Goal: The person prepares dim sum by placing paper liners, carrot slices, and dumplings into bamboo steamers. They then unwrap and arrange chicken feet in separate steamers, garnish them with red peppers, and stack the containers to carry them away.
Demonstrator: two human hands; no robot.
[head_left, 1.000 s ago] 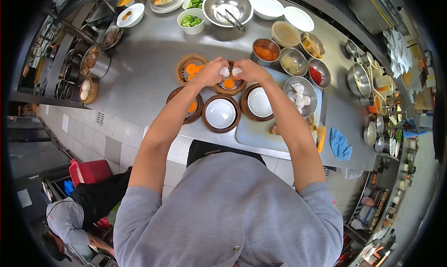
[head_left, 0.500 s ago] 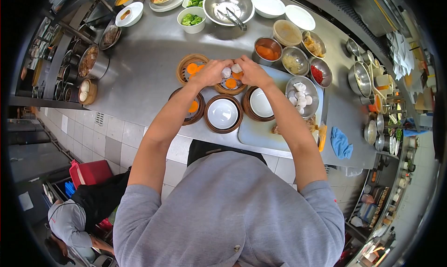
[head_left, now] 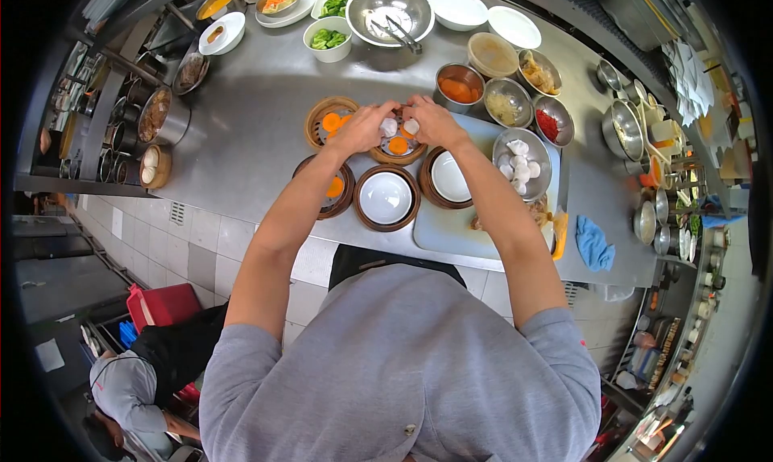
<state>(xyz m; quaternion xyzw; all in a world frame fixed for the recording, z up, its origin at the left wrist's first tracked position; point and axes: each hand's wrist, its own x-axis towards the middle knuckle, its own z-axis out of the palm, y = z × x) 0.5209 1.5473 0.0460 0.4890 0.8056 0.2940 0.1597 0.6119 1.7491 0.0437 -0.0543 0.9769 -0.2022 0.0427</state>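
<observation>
Both of my hands are over a small bamboo steamer basket [head_left: 398,160] with orange carrot slices [head_left: 398,145] in it. My left hand [head_left: 364,130] has its fingers closed around a white dumpling [head_left: 388,128]. Another white dumpling [head_left: 411,127] is at the fingertips of my right hand [head_left: 436,124], which is also closed. The fingers partly cover the basket's far side. To the left is a second steamer basket [head_left: 315,117] with carrot slices. Nearer me, a third one [head_left: 345,201] is half hidden by my left forearm. More white dumplings [head_left: 519,170] lie in a metal bowl [head_left: 543,152] on the right.
Two steamer baskets with white bowls [head_left: 385,198] [head_left: 451,177] stand near the table edge. A cutting board [head_left: 451,235] lies under my right arm. Metal bowls of ingredients [head_left: 460,90], a large bowl with tongs [head_left: 401,35] and a blue cloth [head_left: 594,244] surround the work area. A person [head_left: 133,385] bends at lower left.
The dumpling at my right hand has come slightly lower, toward the near carrot slice. My left hand and its dumpling have barely shifted. The view has moved a little.
</observation>
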